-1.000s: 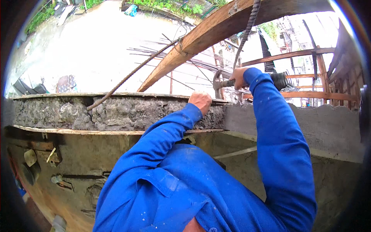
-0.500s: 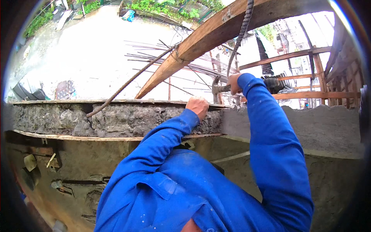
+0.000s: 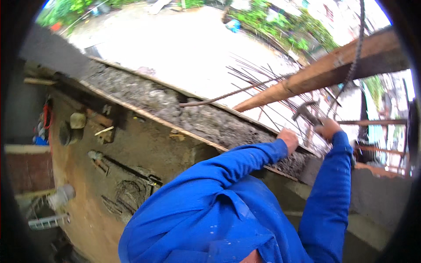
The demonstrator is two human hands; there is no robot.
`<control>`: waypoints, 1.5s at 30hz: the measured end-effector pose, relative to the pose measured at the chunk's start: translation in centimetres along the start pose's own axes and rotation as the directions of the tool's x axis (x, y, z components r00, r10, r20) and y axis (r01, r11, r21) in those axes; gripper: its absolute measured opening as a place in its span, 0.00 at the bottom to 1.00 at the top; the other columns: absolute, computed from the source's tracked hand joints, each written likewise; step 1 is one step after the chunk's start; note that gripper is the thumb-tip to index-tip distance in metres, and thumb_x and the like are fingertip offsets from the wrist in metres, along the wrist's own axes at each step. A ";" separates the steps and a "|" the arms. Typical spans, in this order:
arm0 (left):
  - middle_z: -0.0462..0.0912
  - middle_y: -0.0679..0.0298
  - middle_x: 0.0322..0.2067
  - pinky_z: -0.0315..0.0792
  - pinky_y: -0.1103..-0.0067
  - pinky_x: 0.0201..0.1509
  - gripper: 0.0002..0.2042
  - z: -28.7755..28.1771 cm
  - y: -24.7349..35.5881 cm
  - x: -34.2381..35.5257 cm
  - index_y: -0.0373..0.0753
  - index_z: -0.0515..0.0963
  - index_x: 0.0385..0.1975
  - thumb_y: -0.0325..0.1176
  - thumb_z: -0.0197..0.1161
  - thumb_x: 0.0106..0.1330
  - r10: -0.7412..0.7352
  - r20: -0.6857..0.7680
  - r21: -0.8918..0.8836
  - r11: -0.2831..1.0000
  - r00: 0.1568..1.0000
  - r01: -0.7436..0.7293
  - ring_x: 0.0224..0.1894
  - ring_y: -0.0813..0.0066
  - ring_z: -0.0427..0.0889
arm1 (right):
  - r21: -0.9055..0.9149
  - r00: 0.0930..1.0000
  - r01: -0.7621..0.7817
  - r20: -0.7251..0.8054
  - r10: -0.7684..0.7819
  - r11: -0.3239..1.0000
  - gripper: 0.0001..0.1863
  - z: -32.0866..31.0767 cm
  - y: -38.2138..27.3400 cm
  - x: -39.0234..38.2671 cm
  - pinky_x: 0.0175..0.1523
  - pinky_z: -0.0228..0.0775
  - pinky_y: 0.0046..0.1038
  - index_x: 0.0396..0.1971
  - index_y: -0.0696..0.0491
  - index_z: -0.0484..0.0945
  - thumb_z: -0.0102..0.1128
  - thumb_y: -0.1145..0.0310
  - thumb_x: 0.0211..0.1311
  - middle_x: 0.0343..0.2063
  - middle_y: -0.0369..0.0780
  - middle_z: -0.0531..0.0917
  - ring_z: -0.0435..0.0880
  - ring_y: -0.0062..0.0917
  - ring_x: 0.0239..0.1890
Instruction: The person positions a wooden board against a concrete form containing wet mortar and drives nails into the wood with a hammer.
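My right hand [image 3: 328,129] is closed round the handle of a claw hammer [image 3: 312,117], whose metal head stands up and to the left of the fingers, beyond the wall's edge. To its left, my left hand [image 3: 289,140] rests curled at the far edge of a rough concrete wall top [image 3: 210,124]; what its fingers hold, if anything, is hidden. Thin boards line both sides of this wall top, such as the near board [image 3: 149,115]. A bent rebar [image 3: 219,99] sticks out of the concrete to the left of my hands.
A thick wooden beam [image 3: 307,74] slants up to the right, with an upright rebar [image 3: 357,48] by it. Beyond the wall lie several thin steel rods [image 3: 252,81]. On the lower floor [image 3: 83,175] at left are tools, a mortar heap [image 3: 130,193] and a grey bucket [image 3: 61,196].
The view has turned, so the wall now slants down to the right. The hammer's head is tilted up more and stands farther from my left hand, which stays at the wall edge.
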State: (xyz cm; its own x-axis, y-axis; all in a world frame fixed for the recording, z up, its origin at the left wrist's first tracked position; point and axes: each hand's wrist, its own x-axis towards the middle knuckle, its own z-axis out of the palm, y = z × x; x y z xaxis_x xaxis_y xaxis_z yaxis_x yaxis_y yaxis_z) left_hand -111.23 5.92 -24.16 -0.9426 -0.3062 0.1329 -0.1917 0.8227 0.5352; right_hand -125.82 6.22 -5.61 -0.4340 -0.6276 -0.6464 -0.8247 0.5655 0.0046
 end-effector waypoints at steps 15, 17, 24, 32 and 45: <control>0.79 0.56 0.39 0.71 0.65 0.46 0.22 -12.7 -3.7 -13.2 0.39 0.78 0.40 0.47 0.67 0.49 0.118 0.156 -0.066 0.992 0.981 -0.109 0.47 0.60 0.77 | 0.205 0.908 0.184 -0.410 -0.087 0.961 0.24 7.3 -5.8 -4.7 0.51 0.69 0.38 0.45 0.63 0.75 0.61 0.64 0.48 0.38 0.57 0.80 0.79 0.47 0.43; 0.80 0.54 0.39 0.72 0.64 0.45 0.22 -16.6 -5.7 -15.6 0.39 0.78 0.42 0.47 0.67 0.51 0.138 0.204 -0.178 0.979 0.969 -0.102 0.45 0.59 0.78 | 0.281 0.925 0.109 -0.380 0.006 0.954 0.24 8.4 -6.6 -6.0 0.49 0.69 0.39 0.43 0.63 0.75 0.62 0.62 0.50 0.36 0.57 0.80 0.79 0.48 0.42; 0.82 0.54 0.38 0.74 0.73 0.46 0.17 -29.2 -16.4 -28.2 0.35 0.78 0.43 0.39 0.63 0.60 -0.029 -0.151 -0.388 0.921 0.988 -0.033 0.39 0.62 0.82 | 0.435 0.693 0.222 -0.700 0.173 0.872 0.17 18.2 -11.1 -9.7 0.39 0.70 0.32 0.33 0.61 0.74 0.65 0.62 0.54 0.27 0.48 0.80 0.79 0.33 0.31; 0.84 0.57 0.35 0.73 0.79 0.45 0.15 -32.6 -23.0 -35.9 0.29 0.78 0.43 0.35 0.59 0.64 -0.702 -0.081 -0.842 0.428 0.707 0.328 0.39 0.74 0.81 | 0.719 0.692 0.224 -0.593 0.411 0.658 0.21 26.1 -20.3 -15.7 0.42 0.74 0.29 0.39 0.64 0.78 0.67 0.63 0.52 0.30 0.47 0.84 0.83 0.29 0.33; 0.83 0.52 0.31 0.75 0.71 0.37 0.17 -15.6 -9.1 -36.8 0.37 0.78 0.42 0.41 0.64 0.58 0.058 0.669 -0.091 0.996 0.741 0.004 0.34 0.58 0.83 | 0.822 0.708 -0.134 -0.311 0.635 0.553 0.16 53.1 -20.6 -35.1 0.39 0.71 0.43 0.31 0.52 0.77 0.59 0.54 0.50 0.26 0.49 0.80 0.80 0.46 0.33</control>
State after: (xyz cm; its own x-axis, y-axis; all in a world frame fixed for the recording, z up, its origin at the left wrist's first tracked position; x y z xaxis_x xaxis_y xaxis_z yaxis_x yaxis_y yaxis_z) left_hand -70.53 2.21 -20.95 -0.8926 0.1409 -0.4283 -0.1702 0.7744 0.6093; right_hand -74.27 45.02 -23.54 -0.9431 -0.2516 -0.2175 -0.0992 0.8370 -0.5381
